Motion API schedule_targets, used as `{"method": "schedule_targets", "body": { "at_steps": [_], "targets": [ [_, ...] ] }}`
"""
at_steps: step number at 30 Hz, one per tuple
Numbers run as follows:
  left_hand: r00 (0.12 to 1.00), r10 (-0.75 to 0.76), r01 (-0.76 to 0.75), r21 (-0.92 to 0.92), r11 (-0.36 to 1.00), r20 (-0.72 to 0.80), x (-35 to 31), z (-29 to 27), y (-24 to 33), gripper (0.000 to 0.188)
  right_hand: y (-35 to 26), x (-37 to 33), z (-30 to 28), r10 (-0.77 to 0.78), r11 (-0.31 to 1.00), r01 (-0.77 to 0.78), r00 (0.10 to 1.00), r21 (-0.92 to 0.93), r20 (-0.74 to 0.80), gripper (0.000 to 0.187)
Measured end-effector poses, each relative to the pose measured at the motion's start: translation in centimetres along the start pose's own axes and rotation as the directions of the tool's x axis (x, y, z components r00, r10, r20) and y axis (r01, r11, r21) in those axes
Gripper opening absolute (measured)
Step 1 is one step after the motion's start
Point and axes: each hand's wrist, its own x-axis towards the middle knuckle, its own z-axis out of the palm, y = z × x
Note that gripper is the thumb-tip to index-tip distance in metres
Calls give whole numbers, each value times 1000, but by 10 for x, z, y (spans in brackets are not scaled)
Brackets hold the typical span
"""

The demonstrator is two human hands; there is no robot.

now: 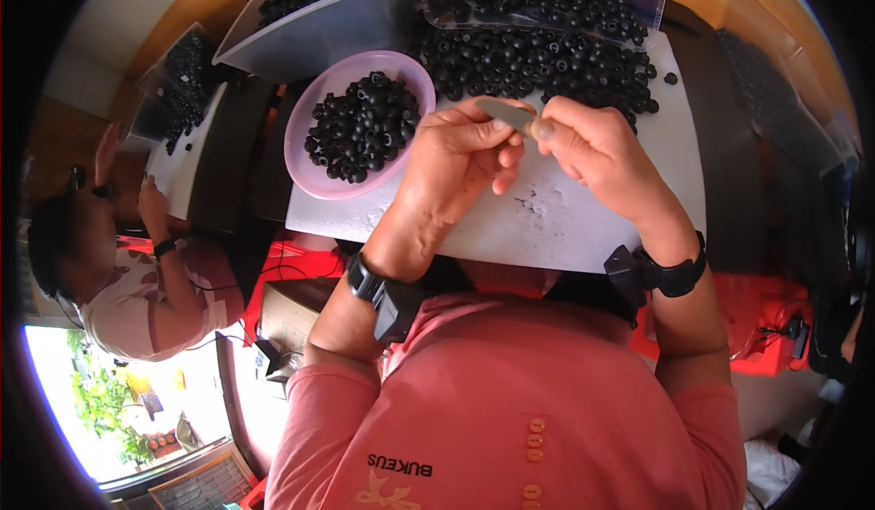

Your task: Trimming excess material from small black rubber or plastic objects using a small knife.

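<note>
My right hand [597,150] is closed around the light handle of a small knife. Its short grey blade [503,113] points left, across the fingertips of my left hand [456,150]. The left thumb and fingers are pinched together just under the blade; whatever they hold, if anything, is hidden. Both hands meet above the white board [556,227], which has dark specks and crumbs on it. Beside my left wrist stands a pink bowl [301,159], partly filled with small black ring-shaped parts [360,127]. A large heap of similar black parts [538,63] lies just beyond my hands.
At the back stand a clear plastic bin [656,4] and a translucent tub [301,41], both holding black parts. A co-worker [150,300] sits at another table on the left, with a similar heap. Red stools [761,300] and a cardboard box [287,314] stand below.
</note>
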Motion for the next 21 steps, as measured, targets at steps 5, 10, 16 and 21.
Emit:
{"method": "schedule_targets", "body": {
  "at_steps": [5, 10, 16, 21],
  "targets": [
    [844, 527, -315, 886, 341, 98, -15, -14, 48, 18, -8, 5, -15, 146, 953, -62, 951, 295, -271, 38],
    [775, 470, -128, 834, -536, 422, -15, -48, 76, 19, -3, 4, -26, 109, 888, 96, 907, 449, -408, 36],
    [701, 523, -218, 844, -490, 485, -7, -28, 70, 21, -6, 0, -36, 70, 841, 242, 838, 483, -541, 33],
    [826, 330, -453, 887, -91, 456, 19, 25, 11, 18, -11, 1, -41, 92, 801, 292, 802, 523, -590, 33]
  ]
}}
